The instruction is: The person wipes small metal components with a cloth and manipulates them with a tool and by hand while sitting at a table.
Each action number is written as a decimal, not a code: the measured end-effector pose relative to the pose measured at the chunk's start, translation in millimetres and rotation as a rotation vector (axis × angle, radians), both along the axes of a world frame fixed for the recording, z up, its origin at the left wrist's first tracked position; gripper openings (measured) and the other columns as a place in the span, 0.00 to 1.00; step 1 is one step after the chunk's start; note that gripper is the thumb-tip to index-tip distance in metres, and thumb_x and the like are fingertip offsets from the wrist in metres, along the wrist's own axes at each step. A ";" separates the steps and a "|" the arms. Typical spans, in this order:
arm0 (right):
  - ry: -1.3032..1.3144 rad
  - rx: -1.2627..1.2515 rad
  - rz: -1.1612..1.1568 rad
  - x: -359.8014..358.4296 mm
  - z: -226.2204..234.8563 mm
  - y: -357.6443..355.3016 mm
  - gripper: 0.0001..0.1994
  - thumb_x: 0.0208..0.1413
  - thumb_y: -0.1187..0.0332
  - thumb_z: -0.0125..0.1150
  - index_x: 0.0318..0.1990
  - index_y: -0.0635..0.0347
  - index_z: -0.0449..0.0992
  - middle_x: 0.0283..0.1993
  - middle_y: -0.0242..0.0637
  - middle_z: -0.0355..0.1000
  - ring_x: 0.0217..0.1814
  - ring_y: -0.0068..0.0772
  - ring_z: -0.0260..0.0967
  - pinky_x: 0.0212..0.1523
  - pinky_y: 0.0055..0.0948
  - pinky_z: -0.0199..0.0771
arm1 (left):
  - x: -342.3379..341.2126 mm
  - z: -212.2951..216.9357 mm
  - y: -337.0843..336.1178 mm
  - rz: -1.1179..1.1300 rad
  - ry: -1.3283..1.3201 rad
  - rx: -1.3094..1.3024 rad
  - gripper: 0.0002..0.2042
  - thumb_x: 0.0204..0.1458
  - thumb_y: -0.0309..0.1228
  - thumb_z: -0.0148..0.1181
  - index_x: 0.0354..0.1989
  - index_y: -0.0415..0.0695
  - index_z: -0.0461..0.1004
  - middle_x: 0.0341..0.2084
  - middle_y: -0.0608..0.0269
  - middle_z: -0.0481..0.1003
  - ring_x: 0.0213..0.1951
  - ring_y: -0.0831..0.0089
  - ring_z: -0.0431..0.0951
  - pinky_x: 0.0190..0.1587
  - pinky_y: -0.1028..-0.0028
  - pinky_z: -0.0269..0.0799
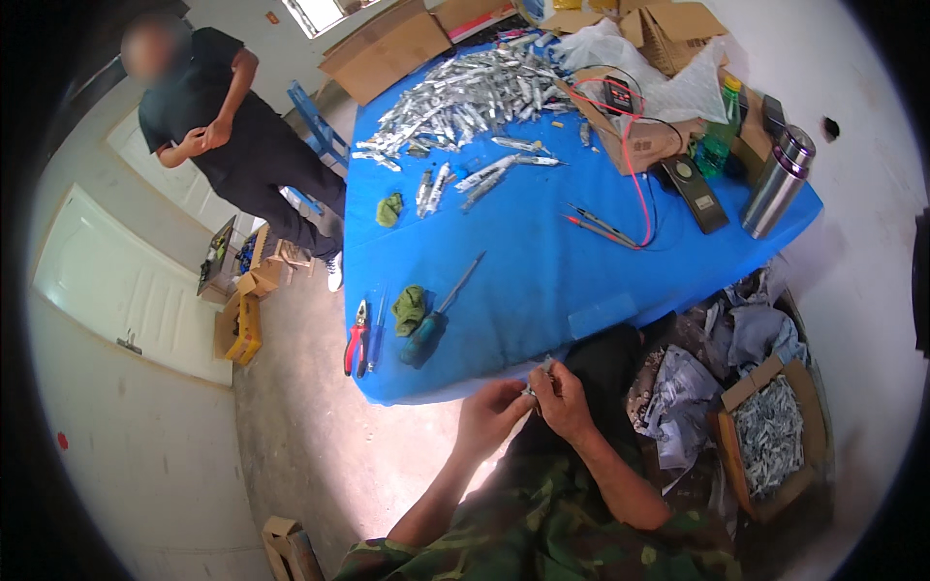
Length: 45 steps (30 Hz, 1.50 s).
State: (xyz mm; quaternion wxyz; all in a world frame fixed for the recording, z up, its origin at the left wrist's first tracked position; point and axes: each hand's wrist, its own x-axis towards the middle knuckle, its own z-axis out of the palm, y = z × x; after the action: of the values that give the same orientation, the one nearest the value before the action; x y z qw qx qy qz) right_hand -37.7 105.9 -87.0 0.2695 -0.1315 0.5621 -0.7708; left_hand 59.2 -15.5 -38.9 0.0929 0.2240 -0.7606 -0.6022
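Note:
Close to my body, just off the near edge of the blue-covered table (504,310), my left hand (494,413) and my right hand (564,405) meet. Both are closed around a small silvery piece (544,366), mostly hidden by my fingers, so its kind is unclear. Left of them on the table lie a screwdriver (422,339) with a teal handle, a crumpled green cloth (409,308) and red-handled pliers (357,341). A large pile of slim silvery pieces (465,97) covers the far part of the table, with several loose ones nearer.
A meter (618,95) with red and black probes (601,230), a green bottle (718,136), a steel thermos (779,184) and a dark device (694,194) stand at the right. A carton of silvery strips (770,436) sits beside my right leg. Another person (228,126) stands at far left.

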 end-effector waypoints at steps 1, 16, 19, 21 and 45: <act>-0.017 -0.013 -0.015 2.3 3.0 -4.1 0.12 0.70 0.64 0.60 0.35 0.61 0.74 0.28 0.22 0.69 0.31 0.13 0.63 0.30 0.22 0.65 | 0.5 -1.3 0.8 0.025 0.030 0.019 0.15 0.60 0.30 0.70 0.52 0.35 0.81 0.39 0.60 0.85 0.39 0.80 0.82 0.41 0.77 0.79; 0.287 0.117 -0.114 -0.3 -14.5 -5.2 0.19 0.70 0.60 0.62 0.28 0.63 0.70 0.23 0.27 0.64 0.27 0.18 0.58 0.27 0.29 0.61 | 5.3 8.2 -9.8 -0.205 -0.048 -0.163 0.13 0.65 0.33 0.63 0.54 0.39 0.81 0.33 0.58 0.82 0.36 0.76 0.80 0.42 0.72 0.76; 0.319 0.160 -0.099 0.4 -8.7 -3.7 0.19 0.70 0.59 0.62 0.30 0.65 0.71 0.22 0.31 0.66 0.27 0.18 0.60 0.27 0.31 0.64 | 6.3 1.0 -9.1 -0.238 -0.085 -0.304 0.13 0.66 0.32 0.61 0.55 0.41 0.80 0.35 0.50 0.82 0.37 0.63 0.83 0.42 0.67 0.77; 0.351 0.198 -0.098 0.6 -5.0 -4.2 0.18 0.70 0.60 0.61 0.31 0.66 0.72 0.22 0.34 0.67 0.27 0.19 0.62 0.28 0.32 0.66 | 8.0 -3.3 -5.4 -0.207 -0.046 -0.359 0.13 0.66 0.33 0.60 0.55 0.42 0.79 0.37 0.47 0.82 0.39 0.54 0.83 0.43 0.63 0.77; 0.368 0.181 -0.121 0.0 -5.8 -7.0 0.16 0.72 0.64 0.56 0.30 0.63 0.70 0.23 0.27 0.64 0.26 0.18 0.58 0.27 0.30 0.62 | 8.8 11.0 -3.0 -0.190 -0.110 -0.354 0.14 0.66 0.36 0.60 0.55 0.43 0.77 0.39 0.45 0.81 0.41 0.47 0.82 0.45 0.57 0.76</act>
State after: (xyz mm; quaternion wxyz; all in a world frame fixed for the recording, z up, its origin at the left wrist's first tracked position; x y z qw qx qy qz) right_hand -37.6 98.9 -92.8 0.1262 -0.2114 0.6755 -0.6950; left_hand 68.0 -18.5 -27.8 0.0318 0.1638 -0.8763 -0.4519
